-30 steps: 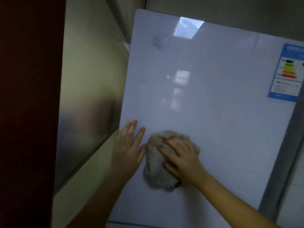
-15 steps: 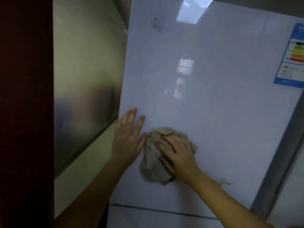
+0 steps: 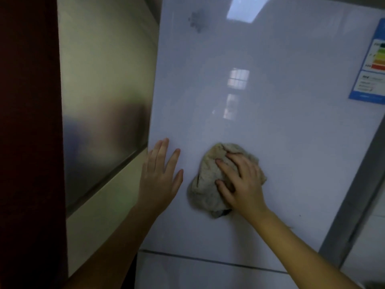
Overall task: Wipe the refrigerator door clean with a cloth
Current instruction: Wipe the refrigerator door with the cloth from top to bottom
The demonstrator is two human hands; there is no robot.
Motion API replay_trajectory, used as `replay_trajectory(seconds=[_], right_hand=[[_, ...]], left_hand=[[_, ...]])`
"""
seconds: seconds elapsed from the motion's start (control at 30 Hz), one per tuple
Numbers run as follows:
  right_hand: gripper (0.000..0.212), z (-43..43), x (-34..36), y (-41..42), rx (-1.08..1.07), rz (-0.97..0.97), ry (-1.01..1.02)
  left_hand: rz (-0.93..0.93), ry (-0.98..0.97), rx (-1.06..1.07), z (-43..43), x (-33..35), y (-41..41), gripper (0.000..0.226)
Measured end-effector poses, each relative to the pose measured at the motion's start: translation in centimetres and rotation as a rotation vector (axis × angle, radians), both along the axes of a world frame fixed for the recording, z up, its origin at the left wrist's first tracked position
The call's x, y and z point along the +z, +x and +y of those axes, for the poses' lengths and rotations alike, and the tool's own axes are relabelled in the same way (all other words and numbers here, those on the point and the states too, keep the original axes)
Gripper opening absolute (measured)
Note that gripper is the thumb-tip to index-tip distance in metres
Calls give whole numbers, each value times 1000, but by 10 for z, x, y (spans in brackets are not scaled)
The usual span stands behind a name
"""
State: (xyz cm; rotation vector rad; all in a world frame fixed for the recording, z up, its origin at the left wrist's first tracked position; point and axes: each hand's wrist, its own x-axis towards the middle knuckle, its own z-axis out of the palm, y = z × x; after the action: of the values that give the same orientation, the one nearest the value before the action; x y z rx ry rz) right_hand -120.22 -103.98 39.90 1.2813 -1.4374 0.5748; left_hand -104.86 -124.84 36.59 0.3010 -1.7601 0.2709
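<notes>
The door [image 3: 270,122] is being wiped low down. The cloth [image 3: 205,184] has been slid to the right, so a gap is now seen between it and the left hand [image 3: 160,176]. The cloth is held and pressed on the door by the bent fingers of the right hand [image 3: 243,182]. The left hand is kept flat, fingers straight. The smudge [image 3: 196,19] up top is not yet reached.

Fig. 1: Inventory of visible items, by kind.
Two hands, one left hand [image 3: 160,176] and one right hand [image 3: 241,182]; one cloth [image 3: 205,184]; one refrigerator door [image 3: 270,132] carrying one energy label [image 3: 370,76] and one grey smudge [image 3: 196,19]; one horizontal seam [image 3: 208,260] below it; one metallic side panel [image 3: 104,122].
</notes>
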Motion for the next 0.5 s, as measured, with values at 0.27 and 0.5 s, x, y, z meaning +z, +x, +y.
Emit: replay_trajectory(seconds=[0.27,0.5], right_hand=[[43,11,-66,-5,10,204,345],[47,14,-3,-9,-20,4,19]], left_hand=[[-125,-67,8,-7,-27,11,54],[-131,-54,-1,-6,-32,10,56]])
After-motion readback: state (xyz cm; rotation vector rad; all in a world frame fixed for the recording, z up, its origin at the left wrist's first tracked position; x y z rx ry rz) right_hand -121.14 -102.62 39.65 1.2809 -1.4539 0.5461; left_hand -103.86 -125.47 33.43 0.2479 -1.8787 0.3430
